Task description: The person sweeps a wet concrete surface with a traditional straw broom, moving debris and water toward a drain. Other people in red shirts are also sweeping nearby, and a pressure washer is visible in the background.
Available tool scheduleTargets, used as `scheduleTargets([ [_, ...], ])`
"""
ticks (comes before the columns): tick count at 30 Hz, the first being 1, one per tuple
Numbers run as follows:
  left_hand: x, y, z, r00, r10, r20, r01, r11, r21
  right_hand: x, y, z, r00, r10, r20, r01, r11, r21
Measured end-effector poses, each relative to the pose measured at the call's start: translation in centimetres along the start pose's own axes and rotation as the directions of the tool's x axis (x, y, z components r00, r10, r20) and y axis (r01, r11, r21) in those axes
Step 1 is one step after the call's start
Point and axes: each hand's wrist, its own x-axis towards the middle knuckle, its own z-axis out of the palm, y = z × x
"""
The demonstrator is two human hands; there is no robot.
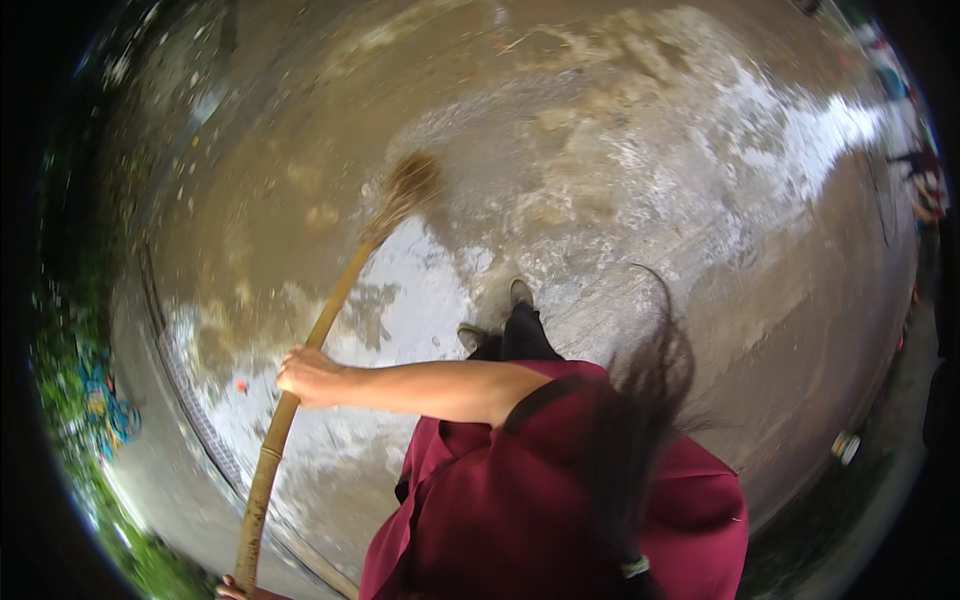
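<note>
A long broom with a bamboo handle (pixel 271 442) slants across the left side of the view. Its brush of thin, stiff fibres (pixel 409 187) rests on the wet ground and looks blurred. Around the middle of the handle, my right hand (pixel 309 377) is closed, with the bare arm stretched out to the left. At the bottom edge my left hand (pixel 234 589) holds the handle close to its upper end; only part of that hand shows. Shallow brown water (pixel 277 202) lies about the brush.
My shoes (pixel 520 292) stand on wet concrete (pixel 592 277). A drain grating (pixel 196 409) runs along the left. Blue items (pixel 109 405) lie by green plants (pixel 60 360). A small red scrap (pixel 241 385) is near the handle. Someone (pixel 926 176) is at the far right rim.
</note>
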Motion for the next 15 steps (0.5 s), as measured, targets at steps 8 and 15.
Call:
scheduleTargets([
  [8,-13.1,-10.9,1.5,0.773,-0.619,0.139,0.629,0.720,-0.293,-15.8,8.8,-8.2,0.737,0.598,0.315,-0.466,0.787,-0.404],
  [15,-10.9,-4.4,-7.3,0.838,-0.539,-0.078,0.510,0.827,-0.238,-10.0,7.2,7.9,0.888,0.216,0.405,-0.147,0.970,-0.196],
])
